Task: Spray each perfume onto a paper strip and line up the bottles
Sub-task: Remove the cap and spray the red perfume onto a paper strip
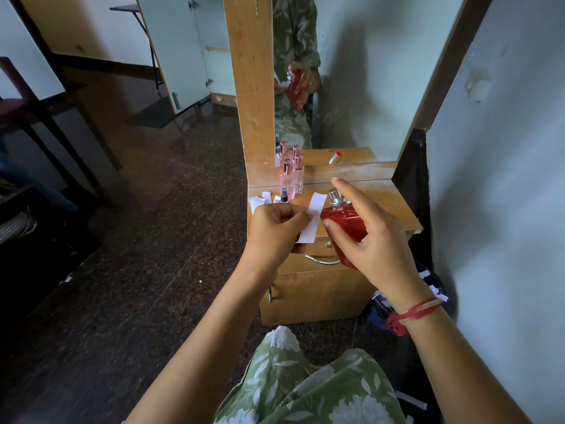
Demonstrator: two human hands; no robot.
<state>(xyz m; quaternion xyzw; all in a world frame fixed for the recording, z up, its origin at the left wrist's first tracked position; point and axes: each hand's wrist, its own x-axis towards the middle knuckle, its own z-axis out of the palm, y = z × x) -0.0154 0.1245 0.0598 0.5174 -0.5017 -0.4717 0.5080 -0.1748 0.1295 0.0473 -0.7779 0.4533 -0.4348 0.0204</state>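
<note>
Head view — left hand (275, 231) pinches a paper strip (310, 221); right hand (373, 237) grips the red bottle (342, 221), forefinger raised above its sprayer, over the table (394, 206).

Dim, soft daylight – dark floor (137, 240) at left, wide-angle bending at the edges, slight softness

Curled grips: left hand (275, 231), right hand (377, 240).
</note>
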